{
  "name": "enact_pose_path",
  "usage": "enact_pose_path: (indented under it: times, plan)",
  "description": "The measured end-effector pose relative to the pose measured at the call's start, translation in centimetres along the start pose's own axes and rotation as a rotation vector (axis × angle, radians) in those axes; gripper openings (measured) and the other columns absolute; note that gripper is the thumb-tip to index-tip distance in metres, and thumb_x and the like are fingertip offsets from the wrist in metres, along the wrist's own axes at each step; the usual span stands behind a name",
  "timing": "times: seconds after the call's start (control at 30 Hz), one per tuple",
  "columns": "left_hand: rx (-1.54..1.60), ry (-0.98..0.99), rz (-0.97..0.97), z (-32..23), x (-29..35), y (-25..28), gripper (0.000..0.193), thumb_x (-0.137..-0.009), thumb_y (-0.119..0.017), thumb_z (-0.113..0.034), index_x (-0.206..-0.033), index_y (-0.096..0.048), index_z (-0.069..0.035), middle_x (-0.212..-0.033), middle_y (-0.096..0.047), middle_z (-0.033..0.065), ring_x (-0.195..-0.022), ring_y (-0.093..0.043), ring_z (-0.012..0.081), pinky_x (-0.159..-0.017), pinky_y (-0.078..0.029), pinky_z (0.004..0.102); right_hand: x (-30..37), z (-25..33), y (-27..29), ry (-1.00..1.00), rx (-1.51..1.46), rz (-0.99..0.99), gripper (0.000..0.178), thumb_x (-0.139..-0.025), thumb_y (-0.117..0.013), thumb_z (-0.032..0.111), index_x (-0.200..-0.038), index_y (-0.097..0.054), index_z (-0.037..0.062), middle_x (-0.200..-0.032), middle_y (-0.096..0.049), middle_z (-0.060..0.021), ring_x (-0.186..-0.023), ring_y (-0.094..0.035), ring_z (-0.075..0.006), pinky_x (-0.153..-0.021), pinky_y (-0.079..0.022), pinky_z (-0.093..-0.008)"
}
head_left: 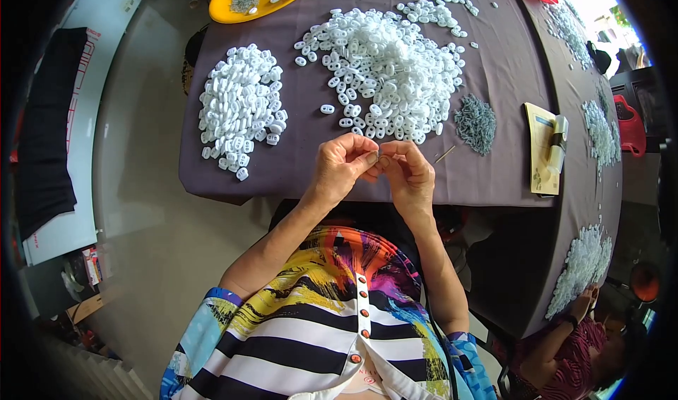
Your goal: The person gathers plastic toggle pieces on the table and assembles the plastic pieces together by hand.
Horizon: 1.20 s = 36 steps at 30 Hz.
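Note:
My left hand (337, 172) and my right hand (412, 181) meet above the near edge of the table. Thumbs and forefingers are pinched together, fingertips touching, and whatever lies between them is too small to make out. Just beyond my fingers spreads a big heap of small white oval plastic pieces with two holes (395, 68). To its left is a second, narrower heap of white pieces (240, 107). Right of my right hand sits a pile of tiny grey metal-looking pieces (476, 123), with a thin rod (445, 154) lying near it.
A yellow plate (220, 8) holding small grey bits stands at the far left. A yellowish pad (538, 128) and a clear cylinder with a dark band (557, 145) lie at the right. Further right, a co-worker's hand (585, 304) is beside another white heap (580, 262).

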<state>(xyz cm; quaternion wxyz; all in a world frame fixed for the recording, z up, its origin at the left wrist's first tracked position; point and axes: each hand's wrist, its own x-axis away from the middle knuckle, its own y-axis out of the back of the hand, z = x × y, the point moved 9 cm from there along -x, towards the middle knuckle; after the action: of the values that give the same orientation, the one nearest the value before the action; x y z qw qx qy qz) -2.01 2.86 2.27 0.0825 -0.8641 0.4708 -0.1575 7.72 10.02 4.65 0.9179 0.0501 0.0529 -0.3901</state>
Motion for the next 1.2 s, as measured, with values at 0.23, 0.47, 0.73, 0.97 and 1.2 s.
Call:
enact_pose_path:
  times: [0.23,0.47,0.73,0.97,1.2]
  plan:
    - [-0.027,-0.035,-0.008,0.0,0.5,0.6,0.006,-0.084,-0.059,-0.003,-0.088,-0.06,0.001,-0.074,-0.064,0.0072,-0.063,-0.062,0.0109,-0.054,-0.052,0.0223,-0.1,0.2,-0.9,0.062,0.037,0.072,0.017,-0.081,-0.052,-0.012,-0.093,-0.053,-0.0009,-0.08,-0.059,-0.0033,-0.068,-0.059,-0.0079,-0.061,-0.048,-0.0215]
    - [0.063,0.064,-0.071,1.4,0.8,2.7,0.007,-0.082,-0.061,-0.002,-0.088,-0.061,0.002,-0.074,-0.064,0.0078,-0.061,-0.062,0.0129,-0.055,-0.053,0.0238,-1.0,-1.1,-2.1,-0.052,-0.015,0.08,0.017,-0.077,-0.057,-0.01,-0.091,-0.052,-0.0003,-0.074,-0.061,-0.0064,-0.066,-0.063,-0.0103,-0.057,-0.049,-0.0224]
    - [0.24,0.073,-0.295,1.5,1.1,7.7,0.007,-0.082,-0.061,-0.004,-0.089,-0.059,-0.003,-0.08,-0.063,0.0063,-0.062,-0.062,0.014,-0.058,-0.054,0.0276,-3.7,2.1,-3.6,0.209,0.677,0.027,0.005,-0.08,-0.059,0.006,-0.083,-0.058,0.0014,-0.073,-0.059,-0.0114,-0.065,-0.06,-0.0254,-0.058,-0.047,-0.0334]
    - [0.309,0.064,-0.284,-0.4,0.9,8.1,0.01,-0.082,-0.062,-0.007,-0.091,-0.059,-0.004,-0.081,-0.064,0.0069,-0.066,-0.063,0.0147,-0.058,-0.053,0.0267,-3.7,0.6,-5.2,0.084,0.964,0.047,0.011,-0.079,-0.061,0.014,-0.081,-0.058,0.0038,-0.082,-0.056,-0.0127,-0.071,-0.057,-0.0327,-0.059,-0.046,-0.0415]
    - [0.33,0.083,-0.248,0.5,0.9,7.0,0.011,-0.081,-0.063,-0.007,-0.091,-0.059,-0.004,-0.081,-0.064,0.0069,-0.066,-0.063,0.0146,-0.059,-0.052,0.0261,-3.7,1.0,-5.0,0.175,0.85,0.048,0.01,-0.077,-0.061,0.011,-0.081,-0.054,0.0048,-0.082,-0.054,-0.0121,-0.07,-0.055,-0.0341,-0.058,-0.045,-0.0409]
